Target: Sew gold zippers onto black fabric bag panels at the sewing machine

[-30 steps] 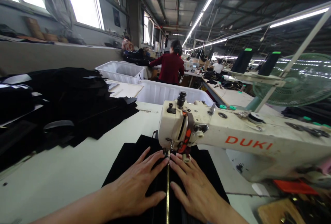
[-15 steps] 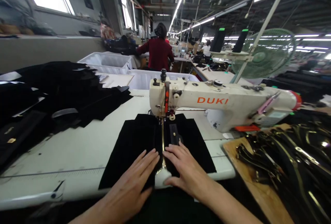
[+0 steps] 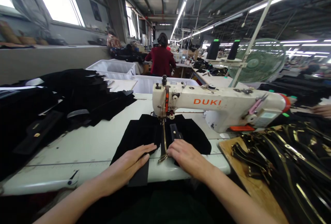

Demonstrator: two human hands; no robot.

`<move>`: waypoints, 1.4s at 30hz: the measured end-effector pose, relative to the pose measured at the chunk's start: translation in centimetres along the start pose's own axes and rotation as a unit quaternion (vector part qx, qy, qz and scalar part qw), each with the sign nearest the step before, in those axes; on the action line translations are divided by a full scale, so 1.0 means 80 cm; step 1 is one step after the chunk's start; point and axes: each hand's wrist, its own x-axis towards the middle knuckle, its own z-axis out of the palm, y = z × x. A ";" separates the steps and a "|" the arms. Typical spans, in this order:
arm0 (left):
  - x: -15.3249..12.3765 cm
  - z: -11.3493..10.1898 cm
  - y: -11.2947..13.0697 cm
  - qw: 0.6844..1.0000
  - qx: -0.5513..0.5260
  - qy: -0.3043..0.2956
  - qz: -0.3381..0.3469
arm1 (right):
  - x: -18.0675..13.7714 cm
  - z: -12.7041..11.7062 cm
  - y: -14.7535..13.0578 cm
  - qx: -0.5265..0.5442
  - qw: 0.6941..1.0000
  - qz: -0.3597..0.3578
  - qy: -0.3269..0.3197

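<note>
Black fabric (image 3: pixel 142 131) lies under the needle of a white sewing machine (image 3: pixel 186 96), parted in the middle. Along the gap runs a gold-toothed zipper (image 3: pixel 164 138), its loose lower end and metal slider resting on the table's front edge. My left hand (image 3: pixel 133 158) has the left panel's edge between thumb and straight fingers; a greyish flap hangs below it. With bent fingers, my right hand (image 3: pixel 182 151) grips the right panel beside the zipper; its fingertips are partly hidden. Just beyond that hand, a black strap with a small gold stud (image 3: pixel 175 132) lies on the fabric.
Black cut pieces (image 3: pixel 67 103) are heaped at left. Several gold-toothed zippers (image 3: pixel 289 155) cover a wooden board (image 3: pixel 227 146) at right. White bins (image 3: pixel 113 68) stand behind the table. A person in a dark red top (image 3: pixel 160 60) is farther back; another person's hand (image 3: pixel 322 110) shows at the right edge.
Both hands have gone from lying flat to grasping the fabric, and the left has moved left. The panels are drawn apart, baring the zipper's lower end and the table. The view has shifted slightly.
</note>
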 end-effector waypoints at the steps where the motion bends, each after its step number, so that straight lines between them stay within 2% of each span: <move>1: -0.002 0.008 -0.003 0.999 0.032 0.003 0.012 | -0.002 0.008 -0.006 -0.005 1.000 -0.011 -0.003; 3: -0.004 0.023 -0.009 0.995 0.087 0.010 0.048 | -0.006 0.023 -0.016 -0.005 1.000 -0.015 0.005; 5: -0.006 0.034 -0.014 0.991 0.113 0.019 0.076 | -0.010 0.030 -0.022 0.010 0.999 0.013 0.028; 8: -0.005 0.036 -0.014 0.994 0.083 0.032 0.061 | -0.011 0.023 -0.019 0.039 0.997 0.053 0.047; 13: -0.001 0.021 -0.004 0.999 -0.004 0.047 0.013 | -0.002 -0.007 0.001 0.029 0.999 0.029 0.026; 16: -0.002 0.024 -0.004 0.999 0.023 0.040 0.027 | 0.001 -0.006 -0.003 -0.041 0.999 -0.002 -0.014; 18: -0.004 0.031 -0.008 0.996 0.063 0.041 0.046 | -0.001 0.004 -0.012 -0.043 0.999 -0.011 -0.017; 22: -0.007 0.048 -0.015 0.982 0.150 0.061 0.102 | -0.012 0.027 -0.030 0.022 0.998 0.036 0.045; 27: -0.008 0.068 -0.015 0.953 0.242 0.083 0.165 | -0.022 0.044 -0.048 0.049 0.991 0.081 0.090; 33: -0.010 0.083 -0.011 0.921 0.317 0.110 0.198 | -0.020 0.054 -0.048 0.124 0.966 0.151 0.168; 38: -0.010 0.089 -0.014 0.910 0.344 0.104 0.206 | -0.012 0.054 -0.049 0.148 0.956 0.163 0.195; 42: -0.011 0.087 -0.016 0.912 0.335 0.103 0.214 | -0.009 0.049 -0.052 0.156 0.951 0.193 0.182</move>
